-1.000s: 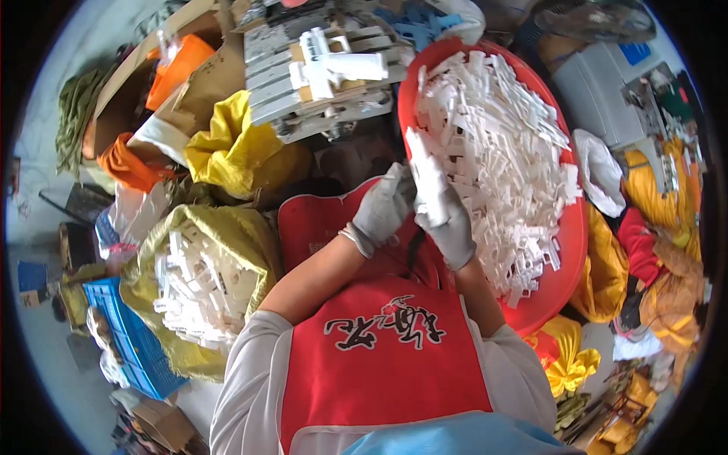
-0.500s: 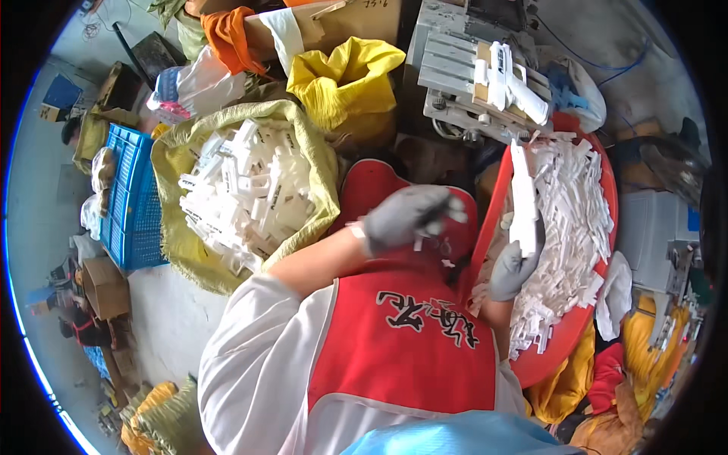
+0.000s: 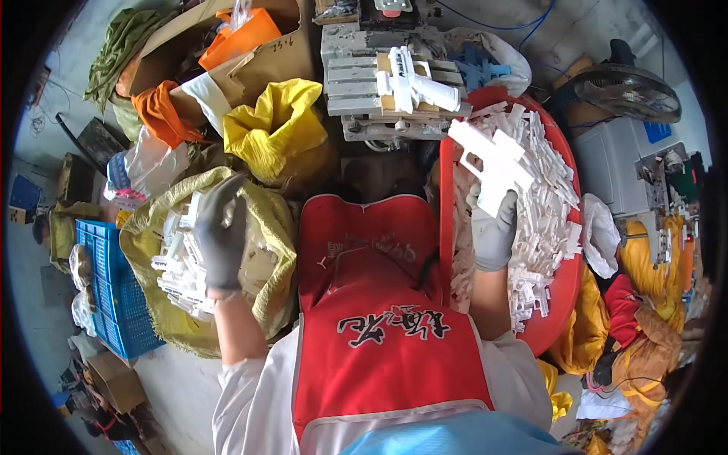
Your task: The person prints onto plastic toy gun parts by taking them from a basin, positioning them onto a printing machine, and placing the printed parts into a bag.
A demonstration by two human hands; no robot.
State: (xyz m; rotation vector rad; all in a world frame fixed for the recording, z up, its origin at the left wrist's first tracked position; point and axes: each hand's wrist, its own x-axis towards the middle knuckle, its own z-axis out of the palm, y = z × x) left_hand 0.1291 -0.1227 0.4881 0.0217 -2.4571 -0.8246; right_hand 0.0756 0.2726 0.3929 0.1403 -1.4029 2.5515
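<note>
My right hand [image 3: 493, 233], in a grey glove, grips a white plastic toy pistol [image 3: 497, 163] by its handle, above a red tub [image 3: 446, 197]. The tub is heaped with similar white pieces [image 3: 557, 171]. My left hand [image 3: 221, 239], also gloved in grey, is over a yellow-green woven sack [image 3: 274, 227]. Its thumb stands apart from the fingers, and no held piece shows. White pieces with dark printing [image 3: 176, 277] fill the sack, partly hidden by this hand. Another white toy pistol [image 3: 413, 80] lies on the grey machine bed [image 3: 349, 83] ahead.
A yellow sack [image 3: 277, 129] stands ahead, beside a cardboard box [image 3: 265, 64] with orange cloth. Blue crates [image 3: 114, 296] are at the left. A fan [image 3: 629, 91] stands at the far right, and a red apron [image 3: 371, 265] covers my lap.
My left hand has moved left from above my lap to over the sack. My right hand has raised and turned the toy pistol, so its side now shows. The view has shifted.
</note>
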